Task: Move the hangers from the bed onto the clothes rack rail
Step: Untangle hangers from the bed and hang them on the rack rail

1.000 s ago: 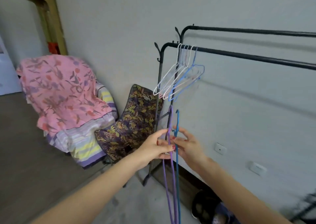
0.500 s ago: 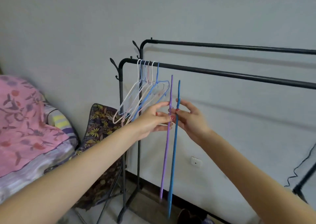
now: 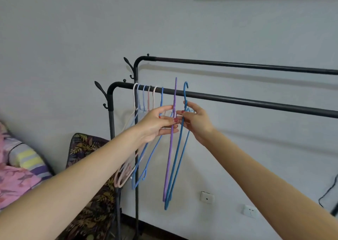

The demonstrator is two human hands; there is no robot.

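Both held hangers have risen since half a second ago, their hooks now level with the near rail (image 3: 247, 100) of the black clothes rack (image 3: 111, 115) at mid-frame. Left of them, pale hangers (image 3: 144, 100) already hang on that rail. At centre, the left hand (image 3: 157, 124) pinches the purple hanger (image 3: 169, 162); the right hand (image 3: 196, 122) pinches the blue hanger (image 3: 178, 159) just beside it.

Purple hanger (image 3: 171, 148) beside a blue hanger (image 3: 180, 148) — black rail (image 3: 237, 98), pale wall (image 3: 73, 38); pink floral blanket (image 3: 16, 183) far left.
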